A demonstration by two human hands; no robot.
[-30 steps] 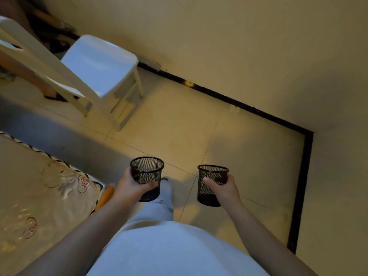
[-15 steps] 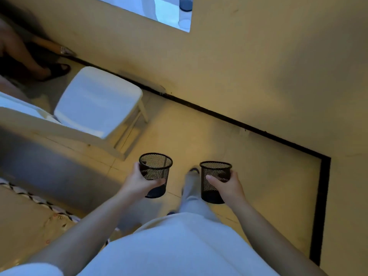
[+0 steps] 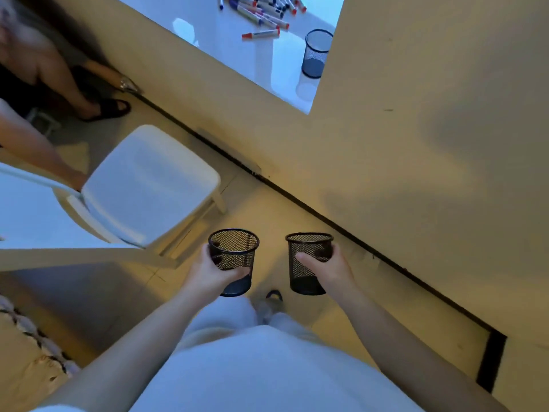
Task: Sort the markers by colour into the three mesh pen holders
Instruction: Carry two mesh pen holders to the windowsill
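My left hand (image 3: 208, 273) grips a black mesh pen holder (image 3: 234, 251), upright and empty, at waist height over the floor. My right hand (image 3: 328, 270) grips a second black mesh holder (image 3: 307, 257) just to the right of it, also empty. A third mesh holder (image 3: 316, 53) stands on the white table (image 3: 231, 52) at the top of the view, near its right edge. Several markers (image 3: 261, 16) with red, blue and dark caps lie scattered on that table behind it; one red-capped marker (image 3: 261, 34) lies apart, closest to me.
A white chair (image 3: 148, 185) stands on the tiled floor to the left, close to my left hand. Another person's legs and a black sandal (image 3: 107, 110) are at the far left. A patterned cloth (image 3: 26, 352) fills the lower left corner. A beige wall (image 3: 416, 144) runs along the right.
The view has tilted up and forward, bringing the white table, markers and third holder into sight. Both hands still carry their holders, now nearer the chair.
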